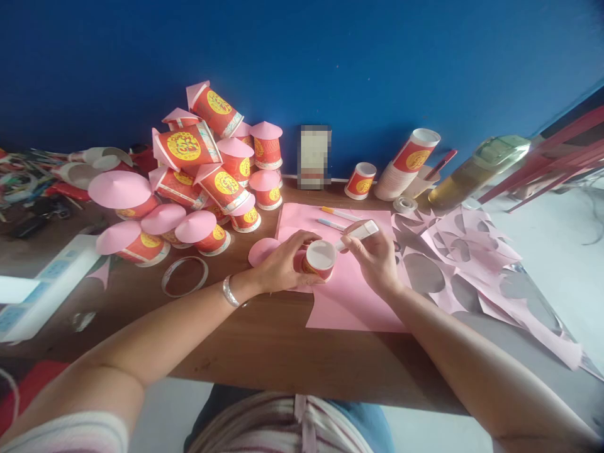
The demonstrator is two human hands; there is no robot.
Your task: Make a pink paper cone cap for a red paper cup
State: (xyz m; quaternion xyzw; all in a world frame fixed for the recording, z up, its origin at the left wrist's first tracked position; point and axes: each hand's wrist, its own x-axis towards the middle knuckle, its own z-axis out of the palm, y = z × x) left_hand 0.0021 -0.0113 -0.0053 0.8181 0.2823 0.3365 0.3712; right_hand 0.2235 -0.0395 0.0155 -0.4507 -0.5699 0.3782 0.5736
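My left hand (283,263) is wrapped around a red paper cup (321,257), its white round end facing up. In my right hand (376,261) is a white glue bottle (359,233), tilted so that its narrow tip comes to the cup's right rim. I cannot tell whether the tip touches the rim. A pink paper cone (262,251) lies just left of my left hand's fingers. Beneath both hands spread pink paper sheets (352,308), with a yellow marker (337,214) and a blue marker (330,224) on them.
Several red cups with pink cone tops (184,145) are piled at left. At the back stand a phone-like blurred object (315,157), a single cup (360,181), a leaning cup stack (410,163) and a bottle (476,170). Cut pink scraps (472,245) and a tape roll (404,205) lie right.
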